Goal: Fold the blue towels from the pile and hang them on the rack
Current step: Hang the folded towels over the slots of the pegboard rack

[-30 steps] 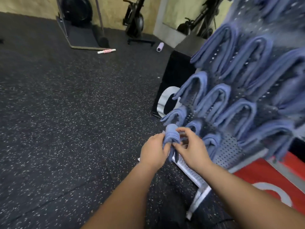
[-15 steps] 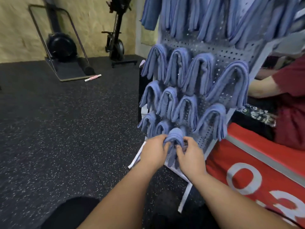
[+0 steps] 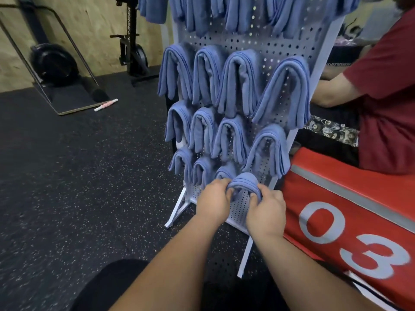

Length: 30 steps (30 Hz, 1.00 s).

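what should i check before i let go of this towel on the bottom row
1. Left hand and right hand each grip one side of the folded towel: ok.
2. Folded towel hooked onto the rack: cannot tell, the cloth hides the spot.
3. Fold layers stacked neatly across the arch: ok.
4. Hanging ends level: cannot tell, the hands cover them.
5. Right end of the rack's bottom row free of other towels: ok.
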Available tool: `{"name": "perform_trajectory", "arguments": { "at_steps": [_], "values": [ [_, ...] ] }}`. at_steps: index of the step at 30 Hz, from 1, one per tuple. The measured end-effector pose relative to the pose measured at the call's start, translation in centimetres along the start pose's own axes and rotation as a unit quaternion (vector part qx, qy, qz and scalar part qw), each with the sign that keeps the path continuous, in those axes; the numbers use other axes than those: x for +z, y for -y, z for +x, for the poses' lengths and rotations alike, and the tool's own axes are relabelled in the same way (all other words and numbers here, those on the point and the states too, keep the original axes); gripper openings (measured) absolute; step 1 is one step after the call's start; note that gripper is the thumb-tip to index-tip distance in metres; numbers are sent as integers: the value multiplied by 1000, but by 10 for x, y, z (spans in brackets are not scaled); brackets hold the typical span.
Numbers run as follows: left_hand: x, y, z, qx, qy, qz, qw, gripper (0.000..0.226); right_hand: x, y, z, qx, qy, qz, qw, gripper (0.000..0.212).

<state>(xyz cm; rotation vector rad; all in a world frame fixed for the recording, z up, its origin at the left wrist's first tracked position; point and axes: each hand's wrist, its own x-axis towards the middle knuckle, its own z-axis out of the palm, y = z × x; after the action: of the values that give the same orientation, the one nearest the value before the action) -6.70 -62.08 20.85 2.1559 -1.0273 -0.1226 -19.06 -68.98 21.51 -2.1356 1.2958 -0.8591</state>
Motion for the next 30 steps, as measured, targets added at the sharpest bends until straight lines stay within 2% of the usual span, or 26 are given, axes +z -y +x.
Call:
{"name": "perform_trajectory", "arguments": {
  "at_steps": [9, 15, 19, 24, 30],
  "values": [
    [37, 10, 31, -24, 3, -45, 999, 24, 27, -11, 22, 27, -57, -23, 998, 39],
    [69, 11, 46, -22, 15, -35, 999, 27, 29, -33, 50, 40, -7, -46, 998, 38],
    [80, 16, 52, -22, 0, -31, 999, 26, 28, -44, 70, 31, 29, -90, 995, 25],
    [89, 27, 52, -17, 77, 20, 997, 18, 31, -51, 78, 35, 113, -151, 981, 22],
    [103, 23, 50, -32, 99, 3, 995, 11, 36, -54, 76, 6, 140, -177, 974, 29]
  ]
}}
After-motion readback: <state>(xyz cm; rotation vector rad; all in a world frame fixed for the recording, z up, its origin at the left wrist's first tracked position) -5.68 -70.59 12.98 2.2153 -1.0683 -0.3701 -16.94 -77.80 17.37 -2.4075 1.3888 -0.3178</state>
